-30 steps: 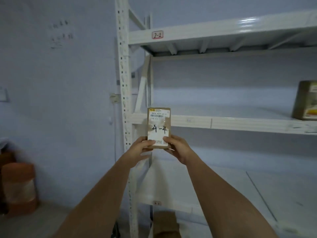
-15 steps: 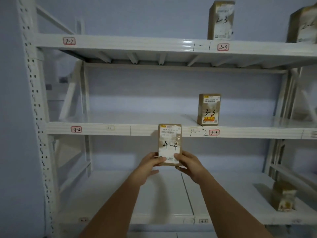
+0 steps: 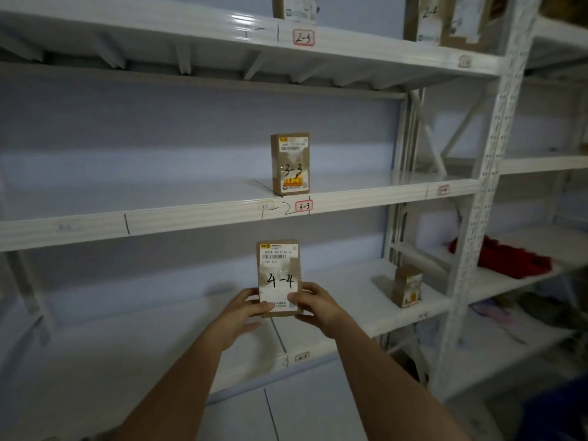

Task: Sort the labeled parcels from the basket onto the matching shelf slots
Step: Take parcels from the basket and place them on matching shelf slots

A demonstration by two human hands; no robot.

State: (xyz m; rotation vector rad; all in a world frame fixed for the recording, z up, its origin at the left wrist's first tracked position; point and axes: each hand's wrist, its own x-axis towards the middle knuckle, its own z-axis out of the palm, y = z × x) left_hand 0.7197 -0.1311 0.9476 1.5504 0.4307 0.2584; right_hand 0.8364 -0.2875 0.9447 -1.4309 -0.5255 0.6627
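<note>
white metal shelving [image 3: 197, 218] against pale wall, left hand [image 3: 241, 313] and right hand [image 3: 318, 305] both grasping upright 4-4 parcel [image 3: 279, 275]

A small brown parcel [image 3: 278, 276] with a white label and "4-4" written in black stands upright, held at its bottom between the left hand [image 3: 241, 314] and the right hand [image 3: 317, 305]. Above the hands, another brown parcel marked "3-3" [image 3: 290, 163] stands upright on the shelf [image 3: 191, 214], right over the red "3-3" tag [image 3: 303, 206].
</note>
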